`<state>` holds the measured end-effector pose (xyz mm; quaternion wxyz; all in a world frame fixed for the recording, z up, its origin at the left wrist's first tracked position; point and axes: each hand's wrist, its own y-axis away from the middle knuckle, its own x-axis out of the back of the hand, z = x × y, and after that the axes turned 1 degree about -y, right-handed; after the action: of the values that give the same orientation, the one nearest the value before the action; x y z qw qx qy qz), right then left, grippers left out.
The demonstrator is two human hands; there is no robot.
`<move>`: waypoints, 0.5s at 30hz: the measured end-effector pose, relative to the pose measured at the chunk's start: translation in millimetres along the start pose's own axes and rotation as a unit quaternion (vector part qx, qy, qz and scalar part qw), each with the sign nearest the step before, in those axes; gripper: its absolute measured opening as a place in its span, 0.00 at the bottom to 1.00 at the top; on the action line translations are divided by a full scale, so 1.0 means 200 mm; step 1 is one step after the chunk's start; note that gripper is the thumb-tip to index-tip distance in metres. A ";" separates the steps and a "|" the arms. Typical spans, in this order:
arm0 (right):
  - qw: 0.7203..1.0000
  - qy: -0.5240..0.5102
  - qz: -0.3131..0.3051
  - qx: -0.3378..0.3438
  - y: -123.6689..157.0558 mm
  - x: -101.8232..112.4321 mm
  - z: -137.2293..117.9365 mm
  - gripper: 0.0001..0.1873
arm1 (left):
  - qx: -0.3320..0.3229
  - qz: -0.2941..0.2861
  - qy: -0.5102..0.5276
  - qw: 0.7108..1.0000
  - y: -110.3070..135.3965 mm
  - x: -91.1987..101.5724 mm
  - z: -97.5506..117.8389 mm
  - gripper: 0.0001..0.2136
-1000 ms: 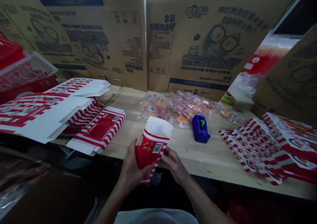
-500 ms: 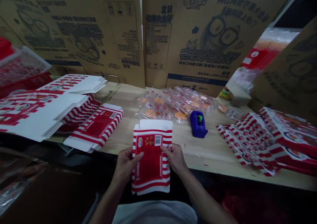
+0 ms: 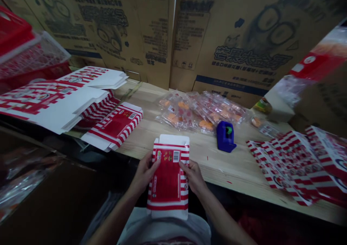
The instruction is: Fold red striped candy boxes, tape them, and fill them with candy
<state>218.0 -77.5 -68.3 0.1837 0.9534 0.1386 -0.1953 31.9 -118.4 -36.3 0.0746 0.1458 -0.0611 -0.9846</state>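
Both my hands hold a flattened red-and-white striped paper box [image 3: 168, 178] upright over the table's front edge, its red printed panel facing me and a white flap at the top. My left hand [image 3: 145, 172] grips its left side and my right hand [image 3: 193, 176] its right side. Beyond the box lies a single flat striped box [image 3: 115, 125] on the pale wooden table [image 3: 151, 136]. A blue tape dispenser [image 3: 225, 136] stands to the right of my right hand, out of reach of the fingers.
Stacks of flat striped boxes lie at the left [image 3: 54, 104] and right [image 3: 287, 165] of the table. Clear bags of orange sweets [image 3: 200, 111] sit at the back. Printed cardboard panels [image 3: 244, 31] wall the far side, and a red crate [image 3: 27, 53] stands at upper left.
The box, tilted and open a second ago, is now flat and upright between my hands. It has come slightly toward me, and the view has shifted a little.
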 end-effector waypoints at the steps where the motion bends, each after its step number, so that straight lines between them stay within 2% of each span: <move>1: 1.000 0.018 -0.018 -0.005 0.01 0.00 0.01 0.15 | -0.016 0.004 0.022 1.000 -0.02 0.00 0.00 0.23; 3: 0.998 0.057 -0.015 0.033 0.02 0.02 0.01 0.18 | -0.025 0.007 0.048 0.999 -0.05 -0.01 0.00 0.26; 6: 0.982 0.116 0.057 0.141 -0.03 0.05 -0.03 0.27 | -0.007 -0.009 0.052 0.999 -0.05 -0.01 -0.02 0.31; 8: 0.970 0.158 0.071 0.168 -0.07 0.09 -0.05 0.29 | 0.001 -0.028 0.050 0.998 -0.04 0.00 -0.03 0.31; 12: 0.955 0.242 0.043 0.167 -0.11 0.16 -0.06 0.19 | 0.029 -0.054 0.025 0.998 -0.05 0.05 -0.04 0.25; 15: 0.931 0.295 0.029 0.211 -0.11 0.17 -0.07 0.13 | 0.030 -0.005 -0.032 0.999 -0.09 0.07 -0.06 0.15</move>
<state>245.9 -45.1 -77.7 -0.0652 0.9883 0.1147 0.0759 19.9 -104.7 -55.0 0.0634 0.1167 -0.0927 -0.9868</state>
